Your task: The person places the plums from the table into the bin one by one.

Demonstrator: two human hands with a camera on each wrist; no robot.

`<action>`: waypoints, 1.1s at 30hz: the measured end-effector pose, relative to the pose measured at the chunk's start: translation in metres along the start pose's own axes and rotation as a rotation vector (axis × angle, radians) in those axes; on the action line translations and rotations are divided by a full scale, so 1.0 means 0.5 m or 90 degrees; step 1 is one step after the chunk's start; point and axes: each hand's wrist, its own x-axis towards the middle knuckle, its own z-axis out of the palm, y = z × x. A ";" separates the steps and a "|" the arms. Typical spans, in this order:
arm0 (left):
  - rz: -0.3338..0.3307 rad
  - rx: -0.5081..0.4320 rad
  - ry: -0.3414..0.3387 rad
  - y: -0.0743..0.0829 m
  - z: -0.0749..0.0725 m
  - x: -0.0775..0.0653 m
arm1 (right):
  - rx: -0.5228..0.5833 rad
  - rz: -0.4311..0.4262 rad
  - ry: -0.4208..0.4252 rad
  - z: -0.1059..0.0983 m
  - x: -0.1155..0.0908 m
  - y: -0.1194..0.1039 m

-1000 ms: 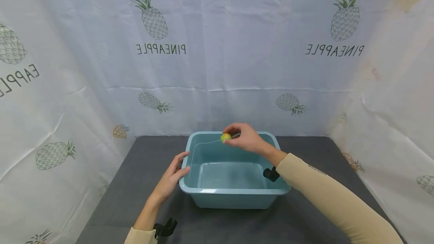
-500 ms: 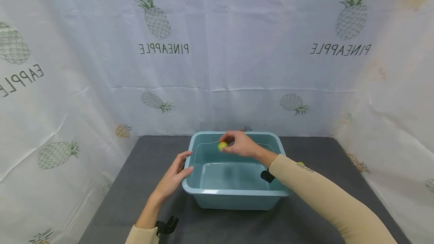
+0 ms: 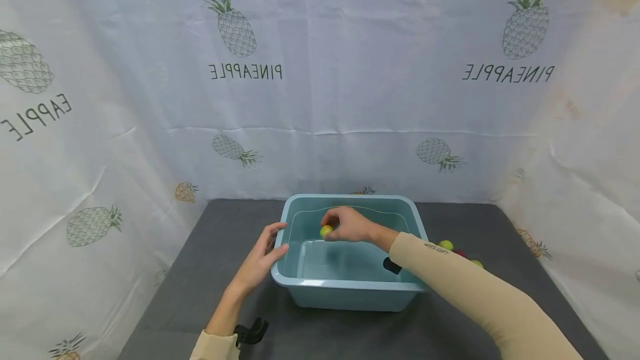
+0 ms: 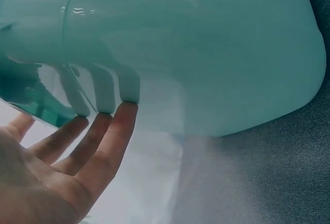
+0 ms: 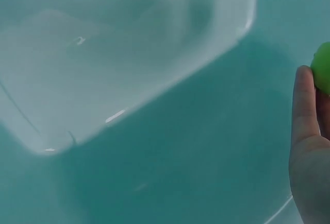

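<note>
My right hand (image 3: 352,225) reaches down inside a light blue plastic basin (image 3: 350,283) and pinches a small round yellow-green fruit-like ball (image 3: 325,231) between thumb and fingertips. At the right edge of the right wrist view, the ball (image 5: 323,69) looks bright green and is partly cut off, above the basin's pale floor (image 5: 103,74). My left hand (image 3: 258,260) holds the basin's left rim, thumb and forefinger laid over it. In the left wrist view, three fingers (image 4: 105,154) reach up with their tips against the basin's outer wall (image 4: 221,64).
The basin stands on a dark grey table (image 3: 220,232). To its right, partly behind my right sleeve (image 3: 450,271), lie a yellow-green ball (image 3: 446,245), a red one (image 3: 459,253) and another yellow-green one (image 3: 477,263). A white pineapple-print curtain (image 3: 310,99) closes off the back and sides.
My right hand has moved down and slightly left into the basin with the ball. Balls at the right have come into view past the sleeve. The left hand keeps its hold on the rim.
</note>
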 end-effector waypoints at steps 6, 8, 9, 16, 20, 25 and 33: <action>0.001 -0.007 0.002 -0.002 0.006 0.002 | -0.008 0.008 -0.022 0.014 0.001 0.003; 0.000 -0.006 0.003 -0.002 0.008 0.003 | -0.012 0.004 -0.025 0.015 0.001 0.002; 0.000 -0.007 0.003 -0.002 0.009 0.003 | -0.015 0.003 -0.024 0.014 0.001 0.001; -0.003 -0.020 -0.004 -0.004 0.013 0.004 | -0.039 -0.011 0.002 -0.005 -0.009 -0.006; -0.006 -0.018 0.002 -0.007 0.012 0.005 | -0.034 -0.006 0.007 -0.027 -0.022 -0.017; -0.011 -0.014 0.006 -0.008 0.008 0.003 | -0.022 -0.012 0.036 -0.063 -0.045 -0.049; -0.008 -0.016 0.005 -0.007 0.004 0.004 | -0.017 -0.045 0.075 -0.113 -0.088 -0.093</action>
